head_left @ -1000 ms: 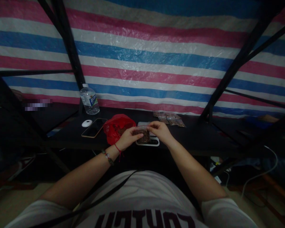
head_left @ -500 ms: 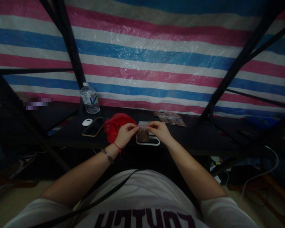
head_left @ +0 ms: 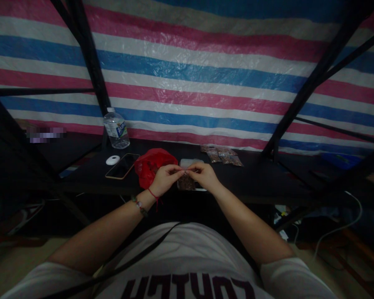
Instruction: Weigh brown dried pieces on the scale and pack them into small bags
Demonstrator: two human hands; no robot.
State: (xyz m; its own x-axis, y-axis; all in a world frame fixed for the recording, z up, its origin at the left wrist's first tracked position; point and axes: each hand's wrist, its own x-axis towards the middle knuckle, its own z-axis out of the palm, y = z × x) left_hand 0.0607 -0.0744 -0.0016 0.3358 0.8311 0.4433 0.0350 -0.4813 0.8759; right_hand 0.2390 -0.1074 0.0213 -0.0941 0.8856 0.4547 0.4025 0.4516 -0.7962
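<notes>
A small clear zip bag [head_left: 186, 182] with brown bits inside hangs between my hands, over the near part of a white-rimmed scale or tray [head_left: 191, 162]. My left hand [head_left: 166, 178] pinches the bag's top edge from the left, thumb against fingers. From the right, my right hand [head_left: 204, 175] pinches the same edge, its fingertips almost meeting the left ones. A crumpled red plastic bag [head_left: 154, 162] lies right beside my left hand. Behind my right hand, several filled zip bags [head_left: 226, 155] rest in a loose group on the dark table.
Left of the red bag lie a phone [head_left: 122, 166] and a round white object [head_left: 112, 160]. A clear bottle [head_left: 116, 129] stands behind them. Black metal posts [head_left: 89, 54] frame the table [head_left: 262, 178], with striped plastic sheeting [head_left: 190, 79] at the back.
My fingertips have drawn closer together along the top edge of the zip bag. Both hands and the bag sit slightly lower, uncovering more of the far end of the white-rimmed thing.
</notes>
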